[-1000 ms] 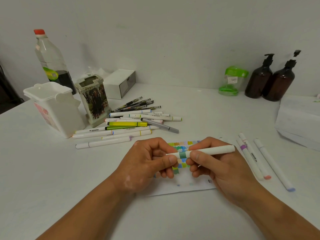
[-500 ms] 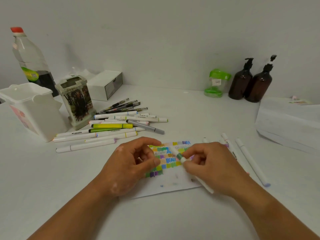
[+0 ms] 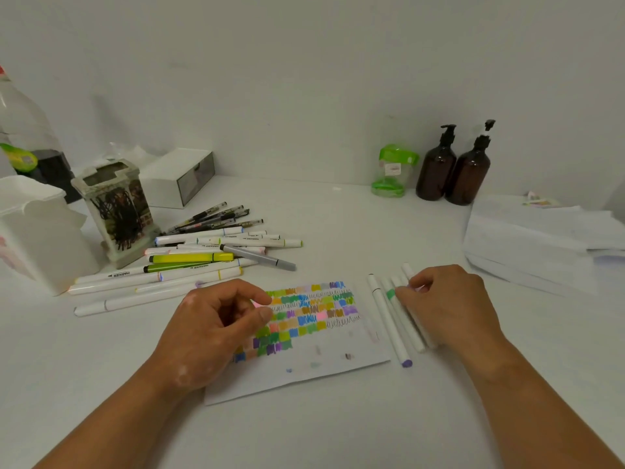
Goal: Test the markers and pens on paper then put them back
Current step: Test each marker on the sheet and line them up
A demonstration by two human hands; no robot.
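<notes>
Left hand over left part of paper, fingers loosely curled, nothing visible in them. Right hand just right of paper, on row of markers lying on table. Fingertips at green-banded marker; pinching or only touching, cannot tell. Purple-tipped marker beside it, nearest paper edge. Marker pile beyond paper's left corner, apart.

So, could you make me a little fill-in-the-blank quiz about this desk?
1. The two pump bottles by the wall are ____.
2. The left hand is over the ____ bearing colour swatches.
3. The right hand holds a marker with a ____ band.
4. The neighbouring marker, closest to the swatches, ends in a ____ tip.
Missing words: brown, paper, green, purple.
</notes>
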